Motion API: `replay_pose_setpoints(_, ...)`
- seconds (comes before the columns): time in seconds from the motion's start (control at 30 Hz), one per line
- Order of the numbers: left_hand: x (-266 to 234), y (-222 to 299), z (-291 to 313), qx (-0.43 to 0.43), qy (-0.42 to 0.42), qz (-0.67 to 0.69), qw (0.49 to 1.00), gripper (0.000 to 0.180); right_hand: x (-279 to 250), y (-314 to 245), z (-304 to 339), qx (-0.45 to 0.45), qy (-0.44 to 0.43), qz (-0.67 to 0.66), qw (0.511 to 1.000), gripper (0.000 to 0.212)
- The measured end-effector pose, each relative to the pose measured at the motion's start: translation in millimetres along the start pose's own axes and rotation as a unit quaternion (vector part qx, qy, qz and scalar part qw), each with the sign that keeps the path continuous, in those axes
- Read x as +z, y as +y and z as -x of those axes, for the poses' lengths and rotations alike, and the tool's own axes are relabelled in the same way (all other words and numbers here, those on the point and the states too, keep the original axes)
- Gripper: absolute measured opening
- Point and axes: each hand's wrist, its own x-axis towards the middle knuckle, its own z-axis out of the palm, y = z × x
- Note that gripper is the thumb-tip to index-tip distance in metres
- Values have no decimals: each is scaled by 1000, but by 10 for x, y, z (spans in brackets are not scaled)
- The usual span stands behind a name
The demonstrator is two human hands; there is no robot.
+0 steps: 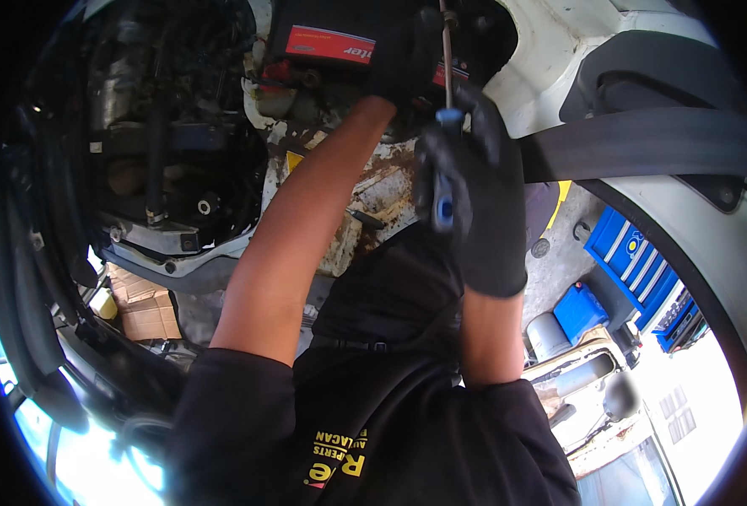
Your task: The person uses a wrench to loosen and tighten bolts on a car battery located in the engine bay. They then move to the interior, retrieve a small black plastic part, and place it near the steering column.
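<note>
My right hand, in a black glove, is closed around a screwdriver. Its blue handle lies along the palm, and the long metal shaft points away from me, toward the top edge. Beside the upper shaft is my left hand, also in a black glove, reaching over a dark battery with a red label. Dark glove against dark casing hides the left fingers, so their grip does not show. The screwdriver's tip is close to the top edge of the view, and what it touches is unclear.
An engine bay fills the left side, beside rusty, peeling bodywork. A black belt strap crosses at the right. Beyond the opening stands a blue tool chest. Cardboard lies at the lower left.
</note>
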Motion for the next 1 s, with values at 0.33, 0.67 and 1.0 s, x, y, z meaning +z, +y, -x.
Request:
replay_pose_setpoints(0.33, 42, -273, -105, 77, 66, 21, 995, 34, 43, -125, -208, 21, -24, -86, 996, 35)
replay_pose_setpoints(0.67, 75, -628, -126, 137, 43, -97, 985, 35, 26, 40, -377, -22, -5, -103, 994, 32)
replay_pose_setpoints(1.0, 27, -606, -75, 86, 26, -140, 986, 37, 21, -100, -58, -50, -8, -39, 998, 34)
